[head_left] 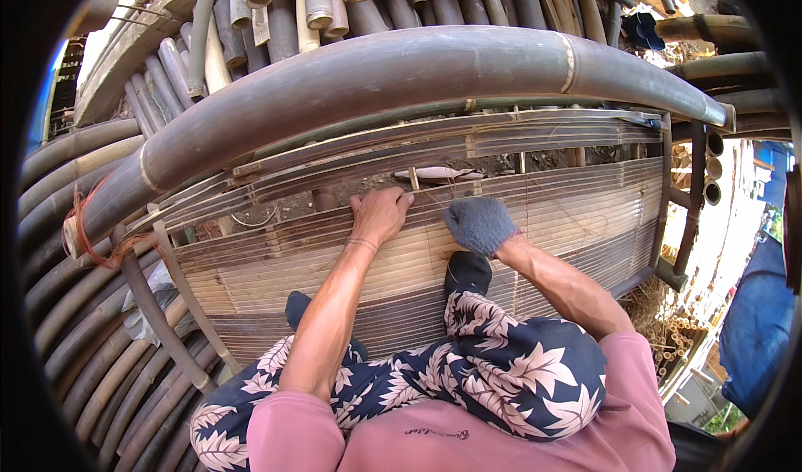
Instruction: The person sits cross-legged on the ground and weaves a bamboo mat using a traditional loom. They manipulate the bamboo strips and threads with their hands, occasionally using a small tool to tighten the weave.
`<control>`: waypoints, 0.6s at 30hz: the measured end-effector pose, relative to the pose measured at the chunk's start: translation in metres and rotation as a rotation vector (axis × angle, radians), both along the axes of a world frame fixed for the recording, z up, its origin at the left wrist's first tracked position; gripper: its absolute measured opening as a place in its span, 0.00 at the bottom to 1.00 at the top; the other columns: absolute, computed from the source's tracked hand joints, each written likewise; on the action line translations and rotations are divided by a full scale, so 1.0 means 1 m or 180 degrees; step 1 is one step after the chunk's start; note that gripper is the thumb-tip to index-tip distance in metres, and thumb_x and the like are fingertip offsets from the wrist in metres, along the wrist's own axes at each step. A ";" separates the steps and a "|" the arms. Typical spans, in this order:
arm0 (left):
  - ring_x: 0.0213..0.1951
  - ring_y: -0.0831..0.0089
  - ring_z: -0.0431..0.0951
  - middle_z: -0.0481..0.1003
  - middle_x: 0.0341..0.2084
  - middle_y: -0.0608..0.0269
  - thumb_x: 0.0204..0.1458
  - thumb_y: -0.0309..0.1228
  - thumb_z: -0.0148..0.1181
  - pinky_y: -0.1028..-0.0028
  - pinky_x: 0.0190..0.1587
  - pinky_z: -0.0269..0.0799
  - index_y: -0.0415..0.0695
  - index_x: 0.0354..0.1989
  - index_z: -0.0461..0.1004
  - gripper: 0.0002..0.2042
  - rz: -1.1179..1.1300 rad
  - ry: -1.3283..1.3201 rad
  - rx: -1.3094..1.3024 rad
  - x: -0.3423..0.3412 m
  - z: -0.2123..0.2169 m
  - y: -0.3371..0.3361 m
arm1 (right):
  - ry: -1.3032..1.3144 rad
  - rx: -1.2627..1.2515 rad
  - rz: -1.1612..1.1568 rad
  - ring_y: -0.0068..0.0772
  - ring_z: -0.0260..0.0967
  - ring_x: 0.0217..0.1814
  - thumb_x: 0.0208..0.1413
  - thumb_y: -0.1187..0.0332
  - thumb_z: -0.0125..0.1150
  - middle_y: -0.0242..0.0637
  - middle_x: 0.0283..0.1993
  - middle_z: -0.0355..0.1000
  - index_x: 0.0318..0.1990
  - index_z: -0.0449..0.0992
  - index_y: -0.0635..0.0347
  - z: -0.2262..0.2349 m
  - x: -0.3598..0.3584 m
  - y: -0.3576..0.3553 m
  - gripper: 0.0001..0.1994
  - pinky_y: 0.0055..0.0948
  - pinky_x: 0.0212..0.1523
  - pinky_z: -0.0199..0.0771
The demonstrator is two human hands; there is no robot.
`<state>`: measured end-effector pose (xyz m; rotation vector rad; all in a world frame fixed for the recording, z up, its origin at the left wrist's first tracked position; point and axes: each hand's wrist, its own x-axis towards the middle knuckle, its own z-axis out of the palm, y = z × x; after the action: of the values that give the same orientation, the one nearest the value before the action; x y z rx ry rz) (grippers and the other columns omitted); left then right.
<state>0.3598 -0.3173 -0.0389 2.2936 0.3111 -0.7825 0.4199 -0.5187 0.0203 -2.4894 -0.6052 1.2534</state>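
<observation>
I crouch on a panel of thin bamboo slats [585, 213] tied side by side. My bare left hand [380, 215] presses its fingers on the top edge of the last joined slat, beside a gap in the panel. My right hand [479, 224], in a dark grey knitted glove, is closed at the same edge, close to a thin cord; what it grips is hidden. More loose slats [468, 146] lie beyond the gap, under a thick bamboo pole [401, 71]. My dark shoe [468, 271] rests on the slats just below the gloved hand.
Stacked bamboo poles [276, 12] fill the back and the left side [92, 338]. A dark frame bar [154, 313] runs along the panel's left end, another [692, 213] at the right end. A red cord [83, 221] hangs at the pole's left end. Someone in blue [756, 322] stands at right.
</observation>
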 end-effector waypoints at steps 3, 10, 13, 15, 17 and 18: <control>0.44 0.50 0.77 0.81 0.33 0.50 0.60 0.45 0.53 0.51 0.53 0.54 0.48 0.38 0.82 0.16 0.0082 -0.0079 -0.0041 0.001 0.002 -0.001 | 0.0333 0.0333 -0.0671 0.61 0.75 0.38 0.62 0.53 0.46 0.55 0.34 0.77 0.32 0.79 0.63 -0.011 -0.029 0.004 0.22 0.50 0.42 0.74; 0.44 0.51 0.76 0.81 0.35 0.53 0.59 0.43 0.55 0.47 0.56 0.52 0.46 0.36 0.82 0.15 0.0158 -0.0030 -0.0088 0.004 0.002 -0.004 | 0.0850 0.0964 -0.0878 0.63 0.73 0.37 0.61 0.53 0.48 0.58 0.34 0.76 0.34 0.78 0.64 0.003 -0.026 0.033 0.21 0.51 0.40 0.72; 0.46 0.51 0.75 0.81 0.37 0.53 0.60 0.43 0.55 0.45 0.57 0.51 0.48 0.41 0.82 0.15 0.0143 -0.0056 -0.0088 0.001 0.002 -0.003 | 0.1150 0.0792 -0.1038 0.63 0.73 0.36 0.62 0.54 0.46 0.57 0.33 0.76 0.33 0.77 0.64 0.003 -0.015 -0.006 0.21 0.49 0.39 0.72; 0.47 0.51 0.75 0.81 0.39 0.53 0.60 0.43 0.55 0.45 0.58 0.51 0.49 0.44 0.82 0.15 0.0214 -0.0175 -0.0062 0.000 0.003 -0.003 | 0.1173 0.0624 -0.1237 0.63 0.71 0.35 0.62 0.55 0.47 0.57 0.31 0.74 0.32 0.75 0.65 -0.006 -0.015 -0.030 0.20 0.48 0.37 0.70; 0.50 0.52 0.75 0.81 0.42 0.55 0.61 0.44 0.55 0.46 0.60 0.50 0.51 0.49 0.81 0.16 0.0166 -0.0094 -0.0120 0.001 0.002 -0.003 | 0.0834 0.1272 -0.0908 0.64 0.70 0.35 0.62 0.55 0.47 0.58 0.31 0.73 0.32 0.74 0.66 -0.016 -0.020 -0.036 0.20 0.49 0.37 0.69; 0.50 0.52 0.75 0.81 0.43 0.56 0.61 0.44 0.54 0.46 0.60 0.50 0.51 0.50 0.80 0.16 0.0105 0.0047 -0.0121 0.002 0.002 -0.005 | 0.0163 0.1922 -0.0137 0.64 0.69 0.34 0.62 0.56 0.47 0.59 0.30 0.71 0.31 0.72 0.68 -0.020 -0.023 -0.035 0.20 0.51 0.37 0.68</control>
<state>0.3618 -0.3225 -0.0373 2.2427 0.3371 -0.7825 0.3972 -0.5536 0.0002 -1.9518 -0.7752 0.9355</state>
